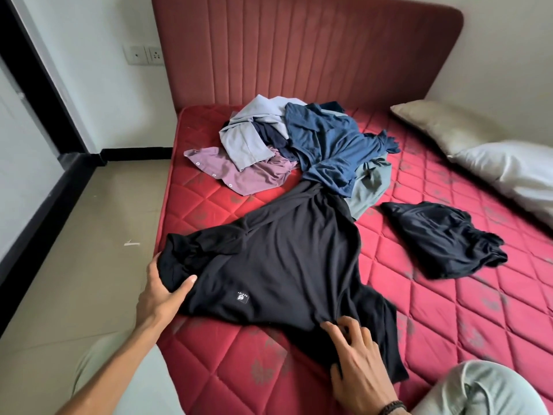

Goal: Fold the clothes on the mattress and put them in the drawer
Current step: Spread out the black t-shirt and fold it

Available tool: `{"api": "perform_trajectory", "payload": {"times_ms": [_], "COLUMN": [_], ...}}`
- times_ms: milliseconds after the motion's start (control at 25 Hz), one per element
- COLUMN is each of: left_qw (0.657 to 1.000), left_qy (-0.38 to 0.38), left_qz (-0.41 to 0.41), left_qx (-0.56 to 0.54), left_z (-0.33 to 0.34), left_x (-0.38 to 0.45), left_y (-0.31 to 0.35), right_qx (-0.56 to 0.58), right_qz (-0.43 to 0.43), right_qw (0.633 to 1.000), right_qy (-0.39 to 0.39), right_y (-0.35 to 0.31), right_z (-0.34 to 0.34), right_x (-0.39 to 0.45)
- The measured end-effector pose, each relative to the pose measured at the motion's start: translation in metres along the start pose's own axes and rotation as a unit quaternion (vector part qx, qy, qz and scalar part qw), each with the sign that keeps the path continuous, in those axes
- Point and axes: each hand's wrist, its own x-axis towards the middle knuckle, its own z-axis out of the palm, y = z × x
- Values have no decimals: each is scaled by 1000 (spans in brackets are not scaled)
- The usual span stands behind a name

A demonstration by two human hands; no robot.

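A black T-shirt (278, 259) with a small white logo lies spread on the red quilted mattress (434, 310); its far end runs under the clothes pile. My left hand (163, 292) grips the shirt's bunched sleeve at the mattress's left edge. At the near side my right hand (356, 357) pinches the shirt's fabric with curled fingers. A pile of clothes (299, 145) sits farther back: a light blue garment, a purple buttoned shirt, a dark blue top and a grey-green piece. A separate crumpled black garment (443, 238) lies to the right. No drawer is in view.
A padded red headboard (299, 49) stands behind the mattress. A beige pillow (443, 127) and a white pillow (508, 172) lie at the right edge. Tiled floor (89, 235) runs along the left. My knee in light trousers (478, 390) rests at the bottom right.
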Motion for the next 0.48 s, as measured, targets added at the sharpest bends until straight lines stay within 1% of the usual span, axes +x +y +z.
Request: {"api": "perform_trajectory", "payload": {"times_ms": [80, 120, 160, 200, 240, 280, 320, 360, 400, 440, 480], "left_qw": [997, 995, 993, 993, 992, 989, 984, 977, 968, 954, 939], "left_qy": [-5, -9, 8, 36, 64, 75, 69, 44, 9, -33, -81], "left_qz": [20, 22, 26, 36, 53, 79, 121, 171, 224, 274, 313], "left_qx": [-71, -101, -112, -106, -96, -100, -109, -116, -115, -115, -120], "left_z": [3, -1, -9, -22, -36, -51, -65, -79, -90, -102, -112], "left_x": [0, 0, 0, 3, 8, 10, 11, 7, 1, -13, -29], "left_y": [11, 18, 29, 43, 61, 81, 99, 120, 142, 164, 185], "right_qx": [-24, -27, -15, 12, 19, 12, 22, 46, 75, 102, 131], "right_qz": [-19, -16, -1, -5, -32, -71, -101, -119, -136, -157, -165], "right_qw": [999, 999, 999, 996, 993, 983, 966, 950, 948, 962, 972], "right_qy": [-15, -20, -40, -83, -116, -170, -238, -285, -276, -197, -101], "right_y": [-5, -9, -17, -27, -35, -44, -56, -69, -83, -96, -112], "right_z": [0, 2, 2, -5, -16, -29, -50, -74, -98, -123, -150], "right_x": [6, 10, 13, 16, 20, 26, 32, 44, 62, 85, 110]}}
